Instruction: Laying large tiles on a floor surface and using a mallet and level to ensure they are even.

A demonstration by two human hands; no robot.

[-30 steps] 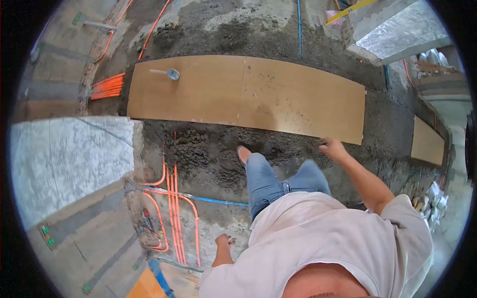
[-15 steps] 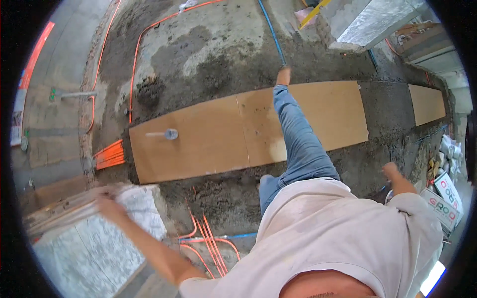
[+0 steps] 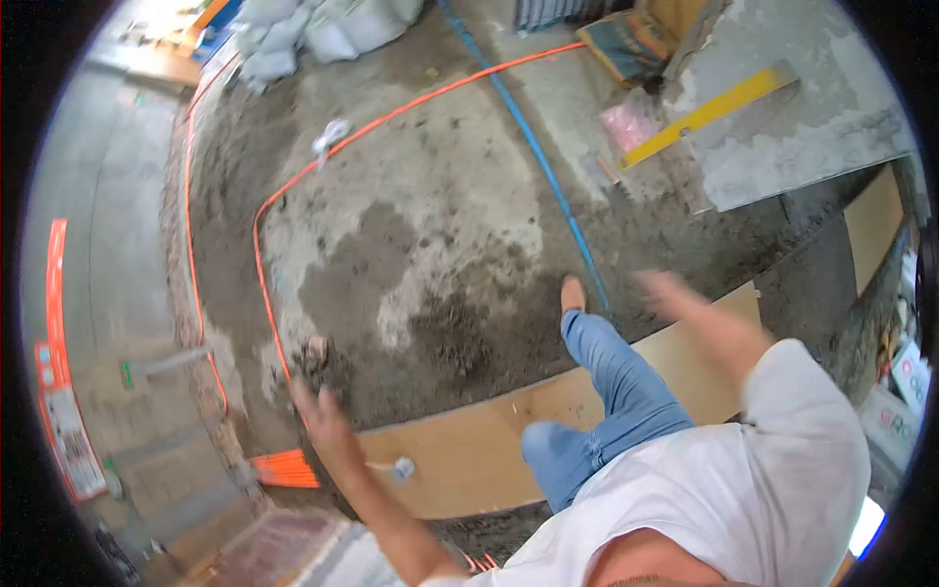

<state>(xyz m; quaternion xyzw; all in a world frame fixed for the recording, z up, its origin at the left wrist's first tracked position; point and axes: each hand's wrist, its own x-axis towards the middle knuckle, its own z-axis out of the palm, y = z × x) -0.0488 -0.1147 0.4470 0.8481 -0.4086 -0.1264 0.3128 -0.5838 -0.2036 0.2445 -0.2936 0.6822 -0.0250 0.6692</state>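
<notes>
My left hand [image 3: 328, 423] is stretched out over the far left end of a brown board [image 3: 469, 430], fingers apart and holding nothing. In the picture an orange conduit [image 3: 264, 279] runs up to its fingertips; whether they touch I cannot tell. My right hand [image 3: 669, 295], blurred, reaches forward over the dark, wet ground with its fingers extended and nothing visible in it. Below it one foot [image 3: 573, 293] stands on the dirt beside a blue pipe [image 3: 533, 147]. A small pale tool with a round head [image 3: 403, 470] lies on the board.
A bundle of orange tubes [image 3: 286, 469] lies left of the board. Across the far floor are white sacks [image 3: 362, 27], a yellow spirit level [image 3: 699, 115], a pink bag [image 3: 631, 122] and a dark paper sack [image 3: 626, 47]. A rough concrete block [image 3: 802, 108] stands at far right.
The view has shifted forward, bringing the far sacks in. My left hand has moved from above the pale block to beside the orange conduit. My right hand has swung forward from my side.
</notes>
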